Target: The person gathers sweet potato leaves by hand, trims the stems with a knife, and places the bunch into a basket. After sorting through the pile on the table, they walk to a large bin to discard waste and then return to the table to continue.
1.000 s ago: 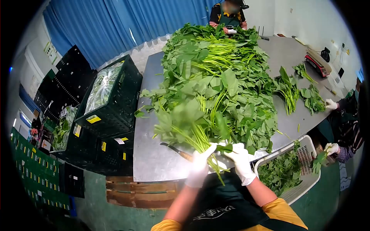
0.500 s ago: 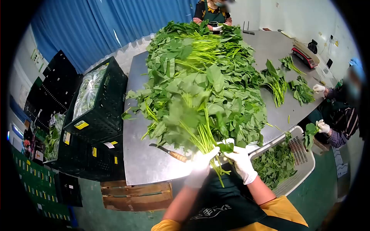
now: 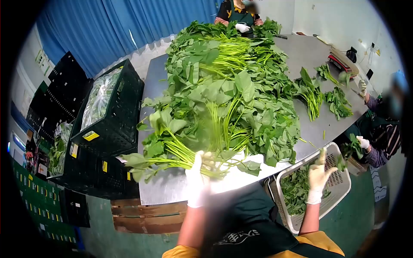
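Observation:
My left hand [image 3: 199, 178], in a white glove, grips a bunch of leafy green stalks [image 3: 165, 152] by the stem ends, the leaves pointing left over the near edge of the steel table [image 3: 167, 182]. My right hand [image 3: 319, 174], also gloved, hangs with fingers spread above a white plastic basket [image 3: 340, 185] that holds loose green leaves. A large heap of the same greens [image 3: 232, 81] covers the middle of the table just beyond my hands.
Black crates [image 3: 114, 109] with bagged greens stand left of the table, over a wooden pallet [image 3: 146, 213]. A person in gloves works at the far end, another at the right edge beside small bunches [image 3: 312, 96]. A scale [image 3: 342, 60] sits far right.
My right hand let go of the bunch and swung right over the basket. My left hand turned the bunch so its leaves point left. The knife by the table edge is now hidden.

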Demonstrator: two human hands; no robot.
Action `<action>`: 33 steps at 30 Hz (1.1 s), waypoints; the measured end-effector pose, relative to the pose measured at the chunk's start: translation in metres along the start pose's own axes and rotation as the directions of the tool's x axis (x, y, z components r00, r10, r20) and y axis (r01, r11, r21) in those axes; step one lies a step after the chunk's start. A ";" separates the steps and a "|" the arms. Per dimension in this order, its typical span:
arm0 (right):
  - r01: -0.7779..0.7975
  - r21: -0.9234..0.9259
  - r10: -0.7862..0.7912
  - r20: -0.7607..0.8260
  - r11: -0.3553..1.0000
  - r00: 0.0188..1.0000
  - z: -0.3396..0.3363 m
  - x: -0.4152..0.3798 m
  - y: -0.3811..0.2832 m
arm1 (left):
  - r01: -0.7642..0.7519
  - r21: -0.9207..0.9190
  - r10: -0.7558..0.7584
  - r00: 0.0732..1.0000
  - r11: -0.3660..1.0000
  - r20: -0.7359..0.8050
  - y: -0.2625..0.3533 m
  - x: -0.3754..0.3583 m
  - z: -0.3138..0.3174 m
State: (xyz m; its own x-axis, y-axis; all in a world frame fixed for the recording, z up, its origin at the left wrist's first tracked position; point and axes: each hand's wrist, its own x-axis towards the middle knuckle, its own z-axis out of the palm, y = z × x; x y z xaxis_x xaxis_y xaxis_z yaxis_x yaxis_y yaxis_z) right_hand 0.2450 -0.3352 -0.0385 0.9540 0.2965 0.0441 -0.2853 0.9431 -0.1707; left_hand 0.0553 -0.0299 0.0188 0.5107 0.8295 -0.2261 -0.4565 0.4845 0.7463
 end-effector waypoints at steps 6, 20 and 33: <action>-0.055 -0.983 0.595 0.062 0.176 0.802 0.058 -0.025 0.127 | -0.022 0.141 0.008 0.995 0.990 0.099 0.003 -0.024 0.011; 0.293 -0.923 0.319 0.207 -0.249 0.925 0.016 0.043 0.233 | -0.398 0.062 0.400 0.916 0.915 -0.024 0.051 -0.029 -0.043; 0.067 -0.984 0.256 0.109 0.167 0.960 0.065 0.060 0.225 | -0.096 0.033 0.095 0.995 0.995 0.041 0.030 -0.010 -0.045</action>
State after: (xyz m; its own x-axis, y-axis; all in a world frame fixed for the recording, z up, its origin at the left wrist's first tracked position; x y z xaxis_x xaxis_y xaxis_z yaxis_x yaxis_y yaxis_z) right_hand 0.2322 -0.0951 -0.0099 0.8331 0.5430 0.1055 0.1067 0.0295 -0.9939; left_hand 0.0036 -0.0110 0.0152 0.4947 0.8595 -0.1285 -0.4793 0.3932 0.7846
